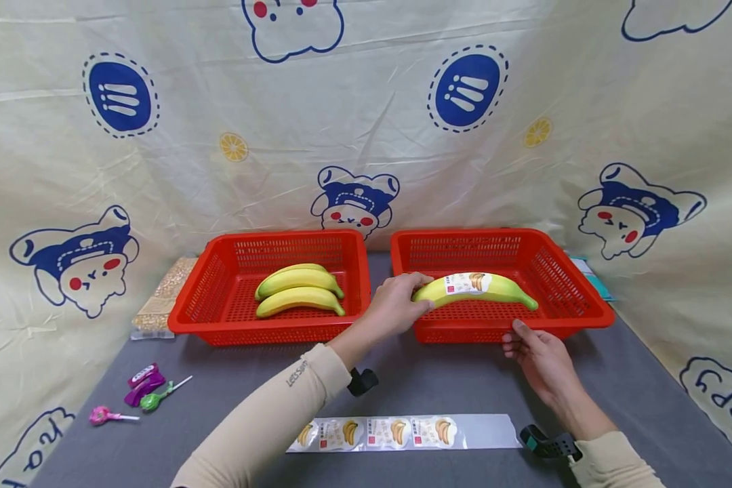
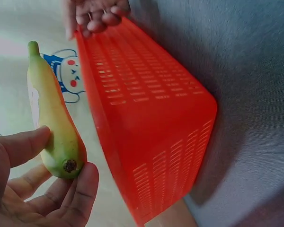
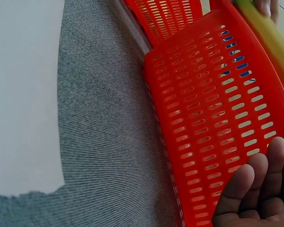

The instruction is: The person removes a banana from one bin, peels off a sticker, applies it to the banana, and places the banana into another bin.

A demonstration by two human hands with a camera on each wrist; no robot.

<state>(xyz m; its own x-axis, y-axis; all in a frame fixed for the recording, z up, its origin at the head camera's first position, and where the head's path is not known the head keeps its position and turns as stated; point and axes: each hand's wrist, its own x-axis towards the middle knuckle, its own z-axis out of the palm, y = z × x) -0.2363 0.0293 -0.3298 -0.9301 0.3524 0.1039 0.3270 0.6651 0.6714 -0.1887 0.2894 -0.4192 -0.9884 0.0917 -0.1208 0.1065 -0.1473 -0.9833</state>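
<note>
One labelled banana (image 1: 476,288) is over the right red basket (image 1: 576,298), held at its blunt end by the left hand (image 1: 396,305), whose thumb and fingers curl around it; from the pictures I cannot tell whether it already rests on the mesh floor. The right hand (image 1: 539,359) steadies that basket's near rim with fingers resting fairly straight against the wall, gripping nothing.

Judging by this, one fruit carries a sticker and is nearly placed. Two bare bananas (image 1: 300,290) lie in the left red basket (image 1: 219,298), apparently unlabelled.

A sticker strip (image 1: 402,432) with several banana labels lies on the grey desk (image 1: 646,379), near the person. Far left sit lollipops (image 1: 140,396) and a packet of grain (image 1: 165,295). Nothing blocks the baskets.
</note>
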